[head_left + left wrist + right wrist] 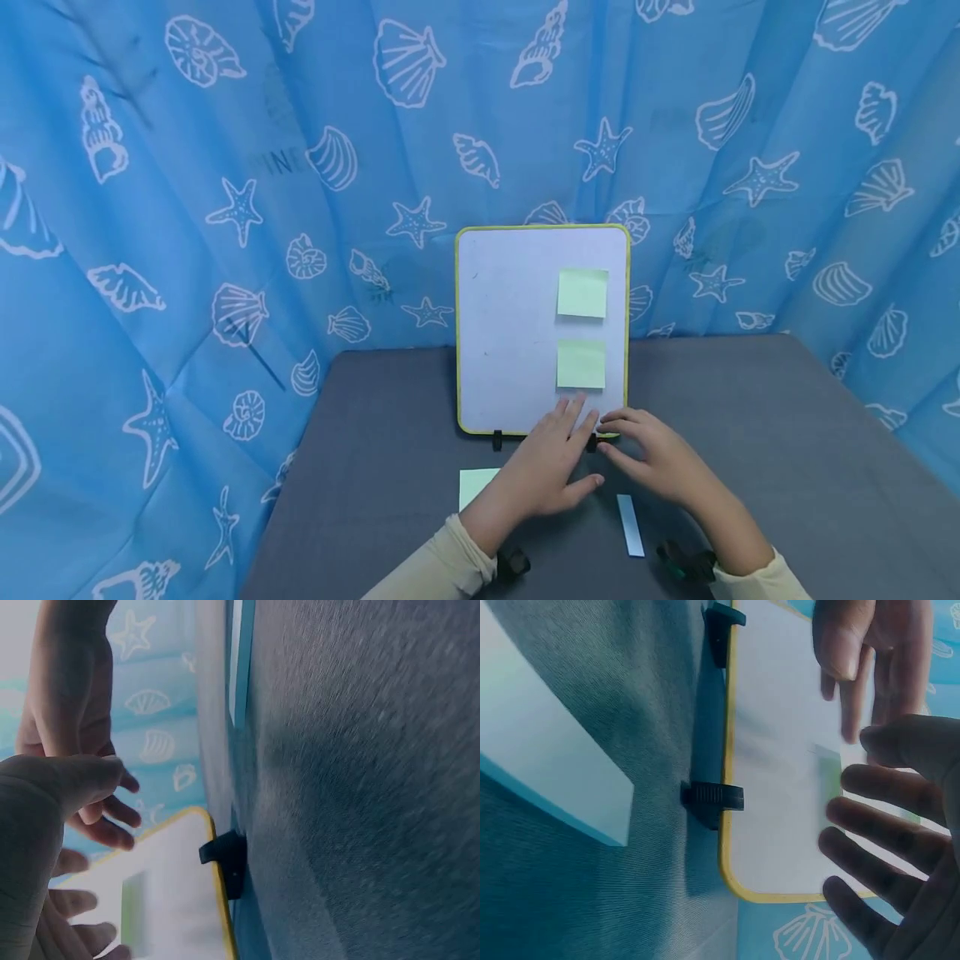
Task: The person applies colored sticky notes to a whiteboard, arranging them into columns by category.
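My left hand (pixel 551 462) reaches out in front of a small yellow-edged whiteboard (pixel 510 333), fingers spread and holding nothing. Just to its right, my right hand (pixel 660 454) has its fingers loosely bent and apart, also holding nothing. Two pale green sticky notes, an upper one (pixel 582 293) and a lower one (pixel 581 364), are stuck one above the other on the board's right side. The left fingertips come close below the lower note. In the right wrist view, the right fingers (pixel 889 832) are stretched out before the board, with the left hand (pixel 877 645) above them.
Black feet (pixel 714 796) hold up the board's bottom edge on the grey table (pixel 375 467). A pale green sticky note (pixel 475 486) lies partly behind my left forearm. A narrow white strip (pixel 631 525) lies between the arms. Behind hangs a blue shell-print curtain (pixel 337 108).
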The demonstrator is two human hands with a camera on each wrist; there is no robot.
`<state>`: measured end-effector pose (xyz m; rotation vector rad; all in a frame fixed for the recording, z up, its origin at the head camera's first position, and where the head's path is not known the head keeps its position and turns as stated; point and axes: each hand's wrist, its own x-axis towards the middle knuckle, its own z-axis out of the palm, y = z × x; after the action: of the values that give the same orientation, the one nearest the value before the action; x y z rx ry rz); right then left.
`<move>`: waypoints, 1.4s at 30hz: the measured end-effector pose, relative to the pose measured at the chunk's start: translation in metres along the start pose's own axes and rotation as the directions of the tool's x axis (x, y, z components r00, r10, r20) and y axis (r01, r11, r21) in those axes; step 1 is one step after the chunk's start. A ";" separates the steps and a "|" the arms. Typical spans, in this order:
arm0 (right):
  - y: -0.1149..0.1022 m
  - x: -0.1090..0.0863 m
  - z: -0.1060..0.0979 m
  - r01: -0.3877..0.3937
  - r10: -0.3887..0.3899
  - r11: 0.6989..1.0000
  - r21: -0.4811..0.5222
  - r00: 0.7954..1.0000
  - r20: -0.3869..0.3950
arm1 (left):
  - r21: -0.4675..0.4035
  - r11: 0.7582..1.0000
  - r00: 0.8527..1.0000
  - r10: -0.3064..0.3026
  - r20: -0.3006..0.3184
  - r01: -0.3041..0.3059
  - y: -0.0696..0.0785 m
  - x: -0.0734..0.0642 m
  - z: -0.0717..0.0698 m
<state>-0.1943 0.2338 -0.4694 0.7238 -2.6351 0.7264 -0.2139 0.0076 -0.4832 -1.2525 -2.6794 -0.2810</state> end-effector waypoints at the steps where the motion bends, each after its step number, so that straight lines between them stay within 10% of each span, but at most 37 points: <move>1: -0.001 -0.002 -0.001 -0.007 0.007 1.000 0.008 1.000 0.017 | -0.020 1.000 1.000 0.014 0.006 -0.014 0.001 -0.002 0.001; 16: -0.001 -0.028 -0.011 -0.125 0.122 0.992 0.009 0.980 0.159 | -0.118 0.987 0.994 0.112 0.020 -0.109 0.009 -0.014 0.014; 42: 0.006 -0.051 0.000 -0.363 0.292 0.930 0.056 0.824 0.485 | -0.117 0.989 0.949 0.120 0.291 -0.089 0.028 -0.002 0.025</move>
<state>-0.1556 0.2583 -0.4927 0.5347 -3.2364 0.9458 -0.1934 0.0299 -0.5056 -1.5777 -2.8623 -0.2338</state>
